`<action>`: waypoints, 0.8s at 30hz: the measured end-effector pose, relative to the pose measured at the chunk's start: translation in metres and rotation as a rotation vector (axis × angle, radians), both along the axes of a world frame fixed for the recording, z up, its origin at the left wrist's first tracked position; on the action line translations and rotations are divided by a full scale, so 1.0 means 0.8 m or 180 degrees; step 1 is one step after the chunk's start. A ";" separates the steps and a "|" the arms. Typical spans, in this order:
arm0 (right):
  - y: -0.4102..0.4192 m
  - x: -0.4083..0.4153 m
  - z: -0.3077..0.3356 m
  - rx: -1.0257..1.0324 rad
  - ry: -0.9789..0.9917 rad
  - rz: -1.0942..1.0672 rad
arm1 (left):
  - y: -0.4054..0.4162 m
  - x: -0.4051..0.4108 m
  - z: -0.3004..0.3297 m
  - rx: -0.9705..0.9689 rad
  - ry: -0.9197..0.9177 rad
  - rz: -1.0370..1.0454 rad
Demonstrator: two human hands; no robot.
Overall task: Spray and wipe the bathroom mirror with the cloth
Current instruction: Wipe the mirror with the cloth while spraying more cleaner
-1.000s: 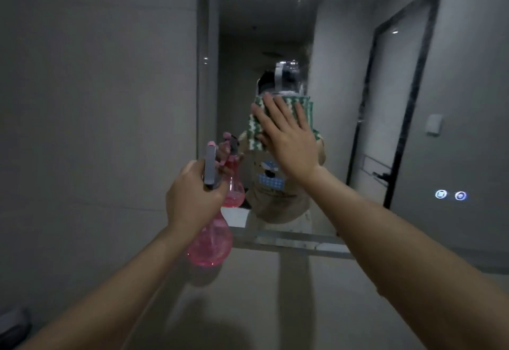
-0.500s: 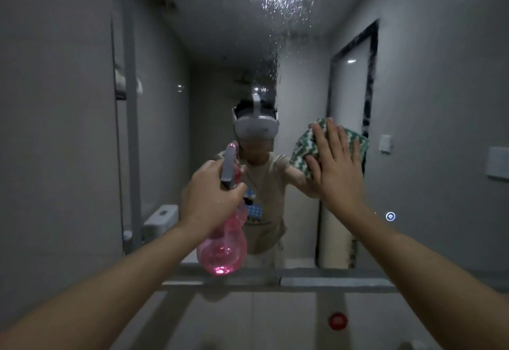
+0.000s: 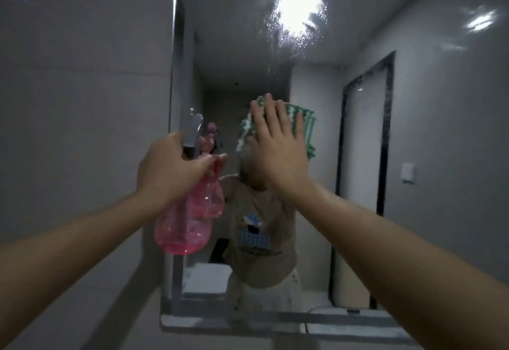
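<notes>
The right hand (image 3: pixel 276 151) lies flat with straight fingers spread, pressing the cloth (image 3: pixel 300 123) against the mirror (image 3: pixel 429 156), while the left hand (image 3: pixel 170 167) has its fingers curled round the neck of the pink spray bottle (image 3: pixel 183 228) and holds it up just before the glass near the mirror's left edge. The cloth, green and white in a zigzag weave, sits about midway up the mirror and left of its middle, peeking out above and to the right of the fingers; it looks soft, light and limp, so it should fold or bunch readily and is best driven by a broad flat palm, as here, with pressure kept even so that it does not slide out from under the hand on wet glass. Bunched as it is, it shows no clear long axis. The bottle hangs roughly upright, its long axis vertical, the grey trigger head (image 3: pixel 192 134) at the top and the nozzle seemingly toward the glass; being thin plastic partly filled, it should feel light, and the narrow neck is the natural hold. Droplets (image 3: pixel 297 13) glitter near the mirror's top edge, above the cloth, seemingly not yet wiped. Grey wall tiles (image 3: pixel 82 101) flank the mirror's left edge
</notes>
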State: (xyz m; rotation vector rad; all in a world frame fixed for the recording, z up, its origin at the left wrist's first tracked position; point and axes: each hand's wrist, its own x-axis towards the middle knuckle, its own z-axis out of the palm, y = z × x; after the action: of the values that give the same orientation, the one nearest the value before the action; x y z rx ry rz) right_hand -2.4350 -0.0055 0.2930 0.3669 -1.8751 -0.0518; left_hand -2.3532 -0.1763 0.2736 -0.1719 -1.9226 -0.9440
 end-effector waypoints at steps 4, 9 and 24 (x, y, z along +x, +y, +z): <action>-0.050 -0.012 0.001 0.0441 0.0199 0.0024 | -0.030 0.000 -0.006 0.0299 0.0136 -0.0041; -0.048 -0.017 0.027 0.1154 0.0298 0.0061 | -0.028 -0.003 0.003 0.0587 0.0190 -0.0181; 0.181 -0.008 0.073 -0.0367 0.0165 -0.0114 | 0.123 -0.027 0.058 0.0129 0.0320 -0.0945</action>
State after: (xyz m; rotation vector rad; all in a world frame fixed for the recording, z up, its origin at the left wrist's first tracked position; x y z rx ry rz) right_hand -2.4411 0.1391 0.3514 0.2508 -1.8243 0.0223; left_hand -2.3746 -0.0775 0.3203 -0.4825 -1.8137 -1.1457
